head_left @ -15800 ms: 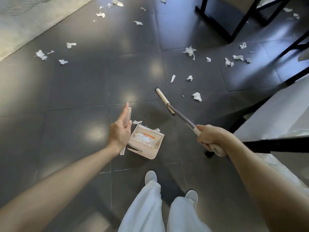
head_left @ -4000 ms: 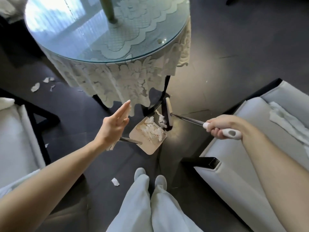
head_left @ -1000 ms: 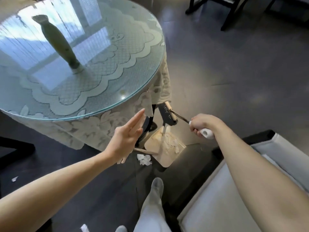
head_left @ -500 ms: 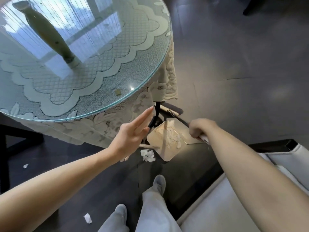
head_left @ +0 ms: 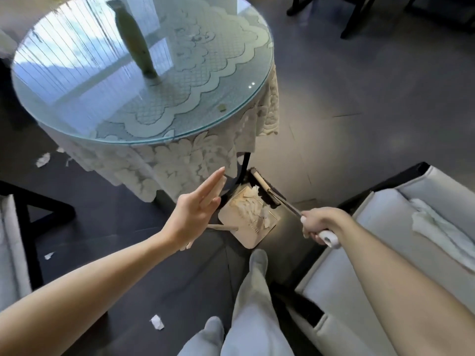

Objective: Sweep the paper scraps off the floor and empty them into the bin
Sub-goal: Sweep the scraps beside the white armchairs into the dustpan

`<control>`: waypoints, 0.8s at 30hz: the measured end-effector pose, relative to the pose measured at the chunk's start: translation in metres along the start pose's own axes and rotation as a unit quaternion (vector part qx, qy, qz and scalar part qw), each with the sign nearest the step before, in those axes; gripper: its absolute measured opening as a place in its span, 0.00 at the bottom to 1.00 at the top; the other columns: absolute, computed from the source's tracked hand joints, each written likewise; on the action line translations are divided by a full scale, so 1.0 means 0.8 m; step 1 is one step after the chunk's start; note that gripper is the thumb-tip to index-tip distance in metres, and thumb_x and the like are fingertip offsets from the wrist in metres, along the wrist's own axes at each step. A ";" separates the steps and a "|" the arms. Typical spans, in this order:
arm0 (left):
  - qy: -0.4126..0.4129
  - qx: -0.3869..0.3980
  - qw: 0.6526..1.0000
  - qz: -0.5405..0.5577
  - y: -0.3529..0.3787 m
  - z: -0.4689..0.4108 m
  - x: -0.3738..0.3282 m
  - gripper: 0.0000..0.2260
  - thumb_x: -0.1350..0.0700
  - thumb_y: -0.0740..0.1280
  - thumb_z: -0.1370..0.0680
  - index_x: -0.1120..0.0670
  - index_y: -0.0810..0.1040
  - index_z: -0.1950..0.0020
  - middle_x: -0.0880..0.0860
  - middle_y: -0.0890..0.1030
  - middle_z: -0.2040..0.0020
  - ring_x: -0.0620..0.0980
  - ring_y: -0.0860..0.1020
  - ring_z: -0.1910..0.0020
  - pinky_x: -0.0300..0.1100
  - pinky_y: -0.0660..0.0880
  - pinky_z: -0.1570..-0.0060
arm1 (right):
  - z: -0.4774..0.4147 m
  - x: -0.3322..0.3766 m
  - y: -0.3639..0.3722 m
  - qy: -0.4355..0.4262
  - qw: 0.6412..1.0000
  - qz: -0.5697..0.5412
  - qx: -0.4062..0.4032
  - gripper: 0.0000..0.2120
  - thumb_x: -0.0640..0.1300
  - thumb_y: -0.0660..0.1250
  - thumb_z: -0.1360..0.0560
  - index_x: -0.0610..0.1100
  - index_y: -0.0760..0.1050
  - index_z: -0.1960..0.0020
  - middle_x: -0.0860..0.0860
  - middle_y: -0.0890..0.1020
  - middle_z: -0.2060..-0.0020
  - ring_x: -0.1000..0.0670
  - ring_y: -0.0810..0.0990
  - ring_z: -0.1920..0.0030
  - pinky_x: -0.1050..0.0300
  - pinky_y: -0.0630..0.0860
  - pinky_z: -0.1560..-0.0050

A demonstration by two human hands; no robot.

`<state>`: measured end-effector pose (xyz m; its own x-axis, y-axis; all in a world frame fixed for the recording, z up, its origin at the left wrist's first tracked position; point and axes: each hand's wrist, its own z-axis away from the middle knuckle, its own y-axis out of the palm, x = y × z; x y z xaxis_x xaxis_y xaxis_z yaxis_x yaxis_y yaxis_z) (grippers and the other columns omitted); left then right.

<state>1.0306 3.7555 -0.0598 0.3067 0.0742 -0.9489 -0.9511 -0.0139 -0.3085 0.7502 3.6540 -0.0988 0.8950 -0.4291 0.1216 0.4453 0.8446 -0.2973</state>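
Scraps (head_left: 253, 214) of torn paper lie heaped in the dustpan (head_left: 241, 228) in the head view. I judge them near weightless, soft and quick to flutter out, so the pan wants carrying level, taken by its handle (head_left: 223, 227) and not by the lip. Right hand (head_left: 318, 223) grips the broom (head_left: 264, 190) near its white end, with the brush head at the pan's far edge, beside the table (head_left: 180, 136) leg. Left hand (head_left: 196, 209) shows straight fingers over the handle's top; whether the thumb hooks it I cannot tell. The pan lies between both hands, just ahead of a shoe (head_left: 258, 258). One loose bit (head_left: 157, 322) lies on the floor (head_left: 359, 124) near the feet, well apart from either hand
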 end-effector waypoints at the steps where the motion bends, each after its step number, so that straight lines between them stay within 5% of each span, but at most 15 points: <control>1: -0.001 -0.006 1.000 -0.009 -0.010 0.019 0.004 0.30 0.67 0.62 0.20 0.34 0.64 0.30 0.32 0.73 0.36 0.33 0.58 0.45 0.34 0.58 0.40 | 0.007 -0.005 0.023 0.000 0.999 -0.035 -0.002 0.31 0.32 0.59 0.23 0.50 0.58 0.24 0.44 0.75 0.60 0.54 0.68 0.72 0.62 0.67 0.69; 3: -0.004 -0.017 1.000 -0.020 -0.031 0.057 0.010 0.31 0.66 0.63 0.20 0.31 0.64 0.31 0.30 0.72 0.37 0.33 0.59 0.43 0.35 0.58 0.39 | 0.020 -0.011 0.066 -0.006 0.998 -0.070 0.001 0.32 0.30 0.58 0.24 0.56 0.58 0.26 0.44 0.76 0.60 0.55 0.67 0.74 0.63 0.67 0.73; 5: -0.018 -0.034 0.999 -0.016 -0.051 0.092 0.016 0.31 0.65 0.63 0.20 0.29 0.65 0.32 0.30 0.71 0.37 0.33 0.55 0.49 0.34 0.62 0.39 | 0.034 -0.009 0.101 -0.010 0.996 -0.091 0.009 0.21 0.29 0.57 0.24 0.52 0.66 0.39 0.44 0.74 0.65 0.55 0.66 0.77 0.63 0.66 0.77; 6: -0.026 -0.045 0.998 -0.021 -0.061 0.109 0.018 0.31 0.64 0.63 0.20 0.27 0.65 0.32 0.32 0.72 0.37 0.31 0.70 0.45 0.31 0.70 0.43 | 0.041 -0.007 0.117 -0.010 0.995 -0.095 0.013 0.17 0.30 0.57 0.24 0.50 0.66 0.44 0.45 0.73 0.67 0.55 0.66 0.78 0.63 0.66 0.78; 7: -0.037 -0.056 0.997 -0.030 -0.070 0.124 0.022 0.31 0.63 0.64 0.20 0.26 0.65 0.33 0.33 0.74 0.38 0.32 0.77 0.64 0.27 0.75 0.54 | 0.045 -0.005 0.131 -0.012 0.996 -0.091 0.014 0.17 0.30 0.57 0.24 0.50 0.65 0.44 0.45 0.73 0.67 0.54 0.66 0.77 0.63 0.66 0.78; 9: -0.057 -0.073 0.995 -0.049 -0.086 0.154 0.029 0.32 0.61 0.64 0.20 0.22 0.64 0.35 0.34 0.80 0.43 0.36 0.69 0.71 0.28 0.73 0.67 | 0.049 -0.002 0.158 -0.016 0.996 -0.088 0.028 0.21 0.31 0.58 0.24 0.51 0.63 0.37 0.45 0.73 0.65 0.54 0.66 0.75 0.64 0.66 0.75; 11: -0.068 -0.083 0.993 -0.055 -0.098 0.183 0.035 0.31 0.61 0.65 0.20 0.23 0.64 0.35 0.33 0.79 0.43 0.34 0.79 0.63 0.26 0.72 0.63 | 0.055 0.001 0.185 -0.013 0.995 -0.084 0.044 0.22 0.32 0.57 0.24 0.49 0.63 0.34 0.46 0.72 0.64 0.54 0.66 0.74 0.64 0.66 0.74; 12: -0.072 -0.087 0.992 -0.051 -0.102 0.198 0.037 0.31 0.61 0.64 0.20 0.23 0.64 0.35 0.30 0.77 0.41 0.31 0.78 0.52 0.27 0.72 0.60 | 0.056 0.000 0.197 -0.010 0.996 -0.076 0.045 0.21 0.32 0.57 0.24 0.47 0.64 0.33 0.46 0.73 0.63 0.54 0.67 0.74 0.64 0.66 0.73; 15: -0.078 -0.096 0.991 -0.046 -0.106 0.244 0.047 0.32 0.62 0.64 0.20 0.23 0.64 0.35 0.24 0.72 0.41 0.29 0.69 0.46 0.32 0.73 0.48 | 0.066 -0.008 0.235 -0.016 0.999 -0.033 0.026 0.23 0.34 0.59 0.26 0.46 0.65 0.32 0.43 0.74 0.59 0.51 0.70 0.70 0.60 0.69 0.65; 18: -0.072 -0.105 0.990 -0.059 -0.108 0.296 0.059 0.33 0.64 0.65 0.20 0.24 0.64 0.34 0.20 0.71 0.44 0.30 0.61 0.43 0.35 0.60 0.37 | 0.083 -0.020 0.272 -0.042 0.999 0.000 0.016 0.25 0.35 0.59 0.26 0.44 0.65 0.30 0.42 0.74 0.56 0.47 0.71 0.62 0.56 0.69 0.56; 21: -0.061 -0.142 0.986 -0.067 -0.108 0.352 0.062 0.34 0.65 0.65 0.21 0.25 0.65 0.34 0.22 0.73 0.44 0.32 0.68 0.37 0.34 0.63 0.35 | 0.109 -0.034 0.310 -0.026 0.997 -0.051 0.043 0.23 0.34 0.57 0.24 0.47 0.66 0.31 0.47 0.72 0.67 0.53 0.67 0.74 0.64 0.67 0.71; 24: -0.058 -0.171 0.982 -0.058 -0.107 0.410 0.061 0.33 0.66 0.65 0.22 0.26 0.66 0.35 0.26 0.74 0.42 0.32 0.65 0.39 0.38 0.61 0.35 | 0.138 -0.051 0.353 -0.033 0.996 -0.047 0.061 0.25 0.32 0.57 0.24 0.49 0.66 0.30 0.48 0.71 0.67 0.55 0.66 0.76 0.66 0.65 0.73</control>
<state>1.1154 4.0871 -0.0581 0.3873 0.2073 -0.8984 -0.8362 -0.3314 -0.4370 0.8421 3.9457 -0.0834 0.8471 -0.4895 0.2068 0.5233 0.8360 -0.1650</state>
